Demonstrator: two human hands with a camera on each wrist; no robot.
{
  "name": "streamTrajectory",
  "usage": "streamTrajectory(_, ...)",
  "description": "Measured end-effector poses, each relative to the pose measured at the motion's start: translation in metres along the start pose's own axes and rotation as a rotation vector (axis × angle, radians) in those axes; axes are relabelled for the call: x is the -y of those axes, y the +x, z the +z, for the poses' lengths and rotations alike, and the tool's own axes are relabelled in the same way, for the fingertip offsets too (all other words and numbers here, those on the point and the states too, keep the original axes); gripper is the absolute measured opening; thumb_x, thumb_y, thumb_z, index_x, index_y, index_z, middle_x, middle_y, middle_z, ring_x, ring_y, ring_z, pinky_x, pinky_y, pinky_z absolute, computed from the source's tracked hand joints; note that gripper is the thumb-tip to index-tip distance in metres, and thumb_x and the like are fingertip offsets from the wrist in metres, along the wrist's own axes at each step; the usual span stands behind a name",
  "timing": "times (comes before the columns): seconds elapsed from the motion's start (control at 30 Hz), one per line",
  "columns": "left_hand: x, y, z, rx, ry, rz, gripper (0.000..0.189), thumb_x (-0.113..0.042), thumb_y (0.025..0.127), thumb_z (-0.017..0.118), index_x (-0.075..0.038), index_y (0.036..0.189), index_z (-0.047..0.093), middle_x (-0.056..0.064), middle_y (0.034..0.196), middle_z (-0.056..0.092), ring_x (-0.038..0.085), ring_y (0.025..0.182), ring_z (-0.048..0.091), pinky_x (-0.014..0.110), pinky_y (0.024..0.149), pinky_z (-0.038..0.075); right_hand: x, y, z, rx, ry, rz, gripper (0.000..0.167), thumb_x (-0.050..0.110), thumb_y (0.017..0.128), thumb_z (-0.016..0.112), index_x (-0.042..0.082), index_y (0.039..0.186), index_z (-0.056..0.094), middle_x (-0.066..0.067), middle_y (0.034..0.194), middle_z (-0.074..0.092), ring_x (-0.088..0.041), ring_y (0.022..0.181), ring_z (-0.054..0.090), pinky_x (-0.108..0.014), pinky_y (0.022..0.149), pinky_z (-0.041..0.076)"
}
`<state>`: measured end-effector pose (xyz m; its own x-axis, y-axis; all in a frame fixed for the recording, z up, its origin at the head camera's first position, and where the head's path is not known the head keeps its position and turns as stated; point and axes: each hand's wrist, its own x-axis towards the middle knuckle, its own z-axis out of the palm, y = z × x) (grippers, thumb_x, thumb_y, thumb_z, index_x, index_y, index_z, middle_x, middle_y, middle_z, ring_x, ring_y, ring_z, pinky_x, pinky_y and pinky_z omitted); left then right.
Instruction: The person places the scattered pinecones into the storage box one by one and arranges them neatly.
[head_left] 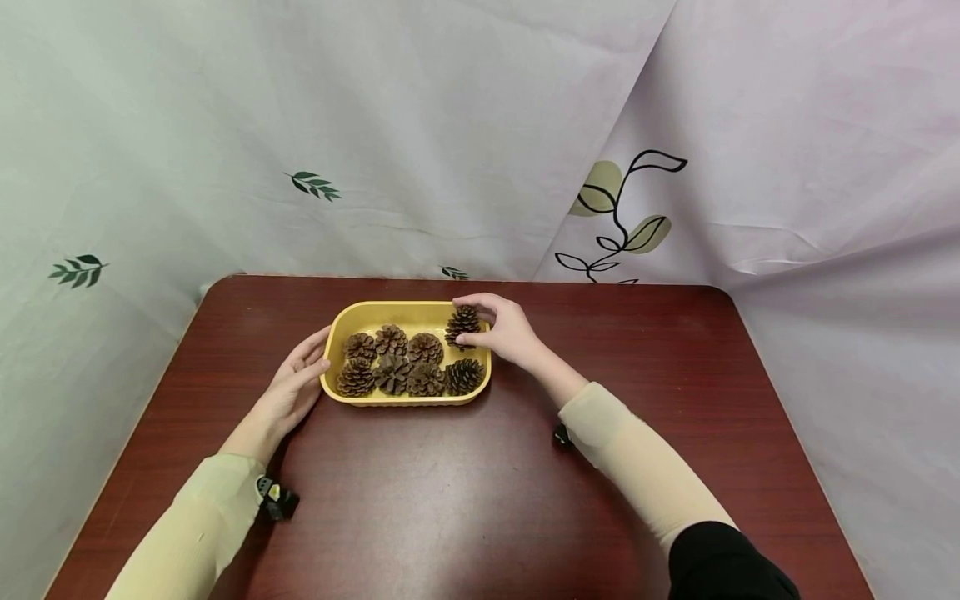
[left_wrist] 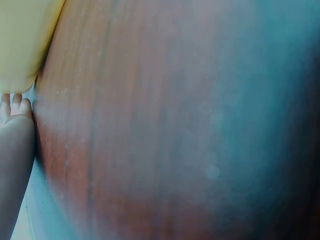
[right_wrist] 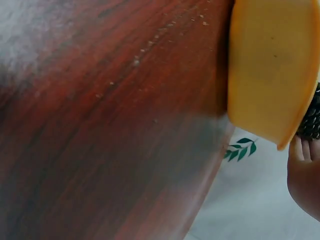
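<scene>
A yellow oblong tray [head_left: 405,400] near the far edge of the table holds several brown pine cones [head_left: 392,374] in two rough rows. My right hand [head_left: 504,329] pinches a darker pine cone [head_left: 463,323] between thumb and fingers at the tray's far right corner. In the right wrist view that pine cone [right_wrist: 312,120] shows partly beyond the tray wall [right_wrist: 272,65]. Against the tray's left end rests my left hand [head_left: 296,387], its fingers fairly straight and the thumb by the rim. Only some fingertips [left_wrist: 16,102] of it show beside the tray in the left wrist view.
The dark red wooden table [head_left: 450,500] extends in front of the tray and to both sides. Behind it hangs a pale cloth [head_left: 420,150] with leaf prints. A small black device [head_left: 277,498] is worn at the left wrist.
</scene>
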<state>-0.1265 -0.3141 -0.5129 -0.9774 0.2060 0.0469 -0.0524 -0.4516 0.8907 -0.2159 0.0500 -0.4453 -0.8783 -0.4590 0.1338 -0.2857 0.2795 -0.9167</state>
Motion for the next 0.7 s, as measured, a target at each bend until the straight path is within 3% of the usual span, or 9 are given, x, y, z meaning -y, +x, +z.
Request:
streamTrajectory(0.27,-0.0001,-0.0005,0.0002,0.005,-0.005,0.001,0.052,0.01,0.108,0.041,-0.02,0.147,0.055,-0.011,0.146,0.064,0.002,0.132,0.061,0.018,0.106,0.052,-0.0066,0.0009,0.0062,0.011,-0.122,-0.034,0.053,0.002,0.081,0.091,0.003,0.131,0.073,-0.015,0.137,0.071,-0.031,0.133,0.065,-0.036,0.114,0.053)
streamTrajectory(0.5,0.0002,0.0008,-0.0007,-0.001,0.0,-0.005,0.052,0.01,0.108,0.04,-0.021,0.148,0.055,-0.01,0.146,0.064,0.002,0.132,0.061,0.019,0.105,0.052,-0.0036,0.0012,0.0067,0.052,-0.367,-0.096,0.051,0.011,0.084,0.091,0.008,0.132,0.074,-0.01,0.138,0.073,-0.029,0.135,0.064,-0.041,0.119,0.047)
streamTrajectory(0.7,0.0003,0.0009,-0.0017,-0.007,0.007,-0.01,0.051,0.009,0.109,0.042,-0.021,0.148,0.055,-0.011,0.146,0.063,0.001,0.132,0.06,0.018,0.105,0.052,-0.0054,0.0023,0.0077,0.12,-0.511,-0.161,0.053,0.018,0.085,0.091,0.011,0.134,0.073,-0.006,0.138,0.073,-0.026,0.136,0.064,-0.04,0.12,0.047)
